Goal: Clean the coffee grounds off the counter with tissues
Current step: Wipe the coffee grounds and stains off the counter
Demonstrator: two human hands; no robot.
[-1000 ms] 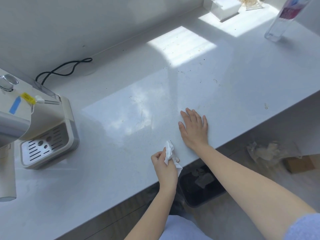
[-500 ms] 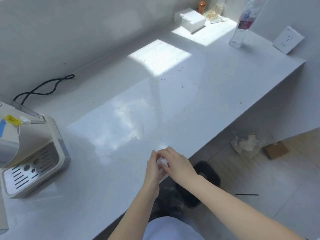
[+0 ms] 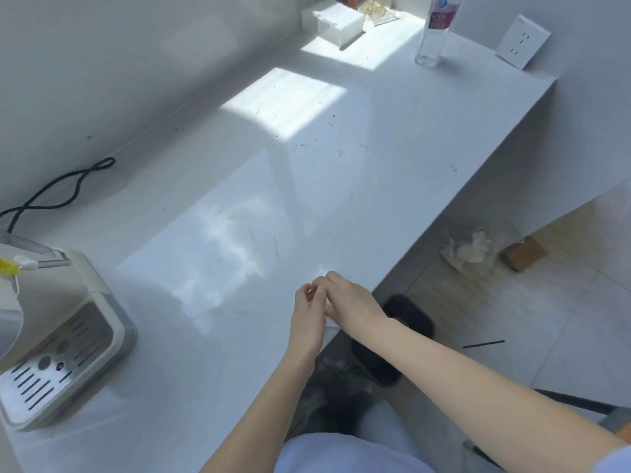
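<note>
My left hand (image 3: 307, 314) and my right hand (image 3: 351, 303) meet at the front edge of the white counter (image 3: 392, 186), fingers curled together over a crumpled white tissue (image 3: 328, 310) that is mostly hidden between them. Small dark coffee grounds (image 3: 304, 143) lie scattered farther back on the counter, near the sunlit patch. A white tissue box (image 3: 336, 23) stands at the far end against the wall.
A coffee machine with a drip tray (image 3: 61, 343) stands at the left, its black cord (image 3: 58, 189) trailing behind. A clear bottle (image 3: 433, 35) and a wall socket (image 3: 522, 42) are at the far right. A black bin (image 3: 392, 339) sits on the floor below the counter edge.
My right hand left the counter surface and came to my left hand, closing over the tissue. The view swung right, bringing the counter's far end into sight.
</note>
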